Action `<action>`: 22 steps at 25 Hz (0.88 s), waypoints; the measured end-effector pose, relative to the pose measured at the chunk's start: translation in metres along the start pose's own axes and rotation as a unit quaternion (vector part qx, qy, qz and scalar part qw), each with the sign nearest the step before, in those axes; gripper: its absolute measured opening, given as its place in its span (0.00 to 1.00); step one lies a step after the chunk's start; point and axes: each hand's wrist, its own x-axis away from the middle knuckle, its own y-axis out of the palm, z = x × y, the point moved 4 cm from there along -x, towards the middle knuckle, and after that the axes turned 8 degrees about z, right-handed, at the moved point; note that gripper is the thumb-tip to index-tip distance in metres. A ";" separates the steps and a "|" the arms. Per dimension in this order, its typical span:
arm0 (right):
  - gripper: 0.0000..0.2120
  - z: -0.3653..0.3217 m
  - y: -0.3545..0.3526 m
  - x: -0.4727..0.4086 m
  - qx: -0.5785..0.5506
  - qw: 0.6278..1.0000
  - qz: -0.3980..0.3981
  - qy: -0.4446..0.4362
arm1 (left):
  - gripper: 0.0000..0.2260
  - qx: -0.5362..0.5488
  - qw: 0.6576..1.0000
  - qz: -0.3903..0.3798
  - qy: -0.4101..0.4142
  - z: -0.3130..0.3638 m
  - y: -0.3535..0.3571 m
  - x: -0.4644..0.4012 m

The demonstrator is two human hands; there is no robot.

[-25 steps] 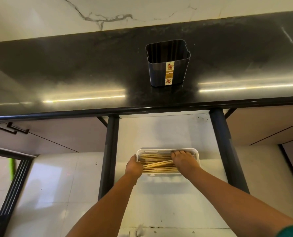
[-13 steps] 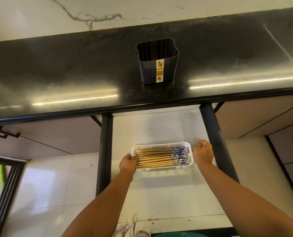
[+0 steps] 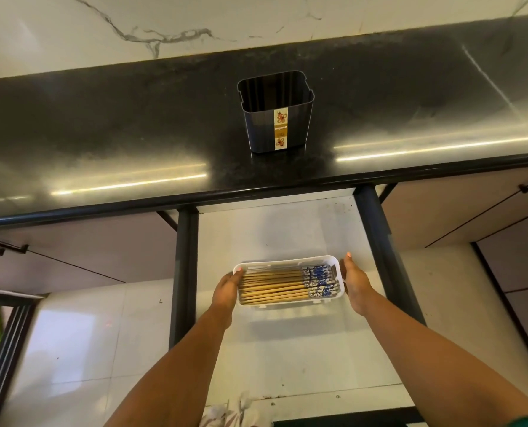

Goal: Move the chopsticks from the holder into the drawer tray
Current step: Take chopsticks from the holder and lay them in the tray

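Note:
A white tray lies on the white floor of the open drawer. Several wooden chopsticks with blue patterned ends lie side by side in it, the patterned ends to the right. My left hand holds the tray's left end, fingers curled over the rim. Straight fingers of my right hand lie against the tray's right end. The dark ribbed holder stands upright on the black countertop, and no chopsticks show in it.
Black drawer rails run along both sides of the drawer. Closed cabinet fronts with black handles flank it. A marble wall rises behind the counter. White floor tiles lie at the lower left.
My right hand lifted off the chopsticks and moved to the tray's right end, uncovering the blue patterned ends. My left hand stayed at the left end.

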 end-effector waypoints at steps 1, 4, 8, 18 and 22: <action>0.27 0.000 0.003 0.001 0.002 1.000 -0.019 0.005 | 0.14 0.002 1.000 0.004 -0.001 -0.001 0.000 -0.001; 0.31 -0.001 0.002 0.002 0.053 0.998 0.014 -0.014 | 0.13 -0.003 0.999 0.049 -0.016 -0.008 -0.005 -0.002; 0.35 0.008 -0.016 0.002 0.131 0.982 0.131 -0.038 | 0.16 -0.105 0.991 0.077 0.005 -0.020 -0.005 0.006; 0.29 0.014 -0.011 0.000 0.102 0.990 0.092 -0.042 | 0.13 -0.106 0.988 0.108 0.017 -0.014 -0.006 0.006; 0.29 0.014 -0.015 -0.001 0.118 0.984 0.111 -0.073 | 0.12 -0.090 0.991 0.097 -0.007 -0.014 -0.009 0.005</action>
